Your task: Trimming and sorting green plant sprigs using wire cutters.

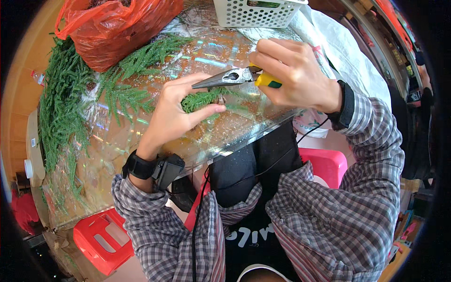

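Note:
My left hand (170, 109) grips a short green pine sprig (199, 100) between thumb and fingers, above the table. At the sprig's right end, by my thumb tip, is a small brownish piece (220, 99); its kind is too small to tell. My right hand (297, 70) is wrapped round the yellow and green handles of long-nose pliers (235, 76). Their metal jaws point left, passing just above the sprig, with the tip close to my left fingers. Whether the jaws touch the sprig I cannot tell.
Green pine branches (63, 98) cover the table's left side, with a small pine cone (90, 86) among them. An orange-red plastic bag (117, 40) and a white perforated basket (258, 14) stand at the back. Pink (326, 164) and red (105, 242) stools are below the table edge.

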